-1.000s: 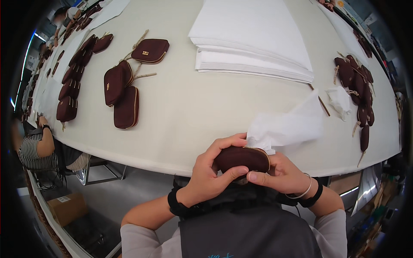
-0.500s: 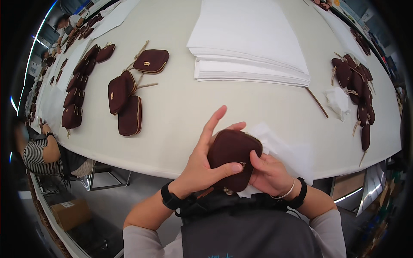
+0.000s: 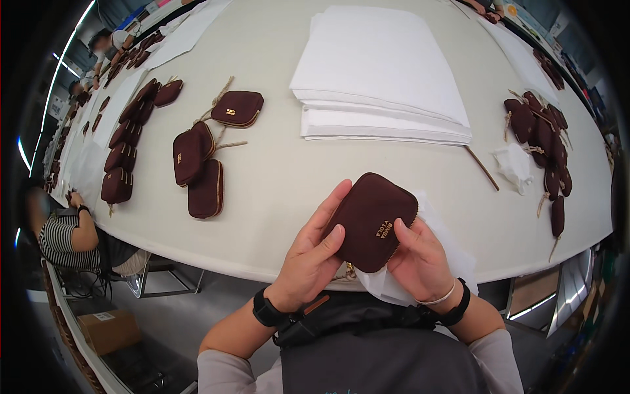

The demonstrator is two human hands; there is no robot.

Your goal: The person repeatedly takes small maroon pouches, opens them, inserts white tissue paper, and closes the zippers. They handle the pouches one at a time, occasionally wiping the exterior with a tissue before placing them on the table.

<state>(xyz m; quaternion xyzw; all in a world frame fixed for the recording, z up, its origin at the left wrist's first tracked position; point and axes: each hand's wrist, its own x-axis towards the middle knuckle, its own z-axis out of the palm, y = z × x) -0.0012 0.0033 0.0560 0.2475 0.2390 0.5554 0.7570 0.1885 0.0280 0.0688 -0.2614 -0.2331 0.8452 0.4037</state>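
Note:
A dark burgundy zip pouch (image 3: 367,220) with gold lettering is held between both hands at the near edge of the table. My left hand (image 3: 308,256) grips its left side, thumb on the front face. On the other side my right hand (image 3: 420,256) pinches the edge, its thumb beside the lettering. A brass zip runs along the pouch's right edge, and a small gold fitting shows at its lower left corner. Thin white tissue paper (image 3: 449,253) lies under and beside my right hand; whether that hand also holds it I cannot tell.
A stack of white sheets (image 3: 380,65) lies mid-table, a brown stick (image 3: 482,167) poking out. Several pouches sit at the left (image 3: 205,187), more in a row (image 3: 118,185) beyond. At the right are a pouch pile (image 3: 545,138) and crumpled tissue (image 3: 513,167). Another person (image 3: 69,233) sits left.
The pouch has been raised away from my body and turned so its lettered face shows fully. My left fingers, spread before, now lie along its side. The view has shifted slightly.

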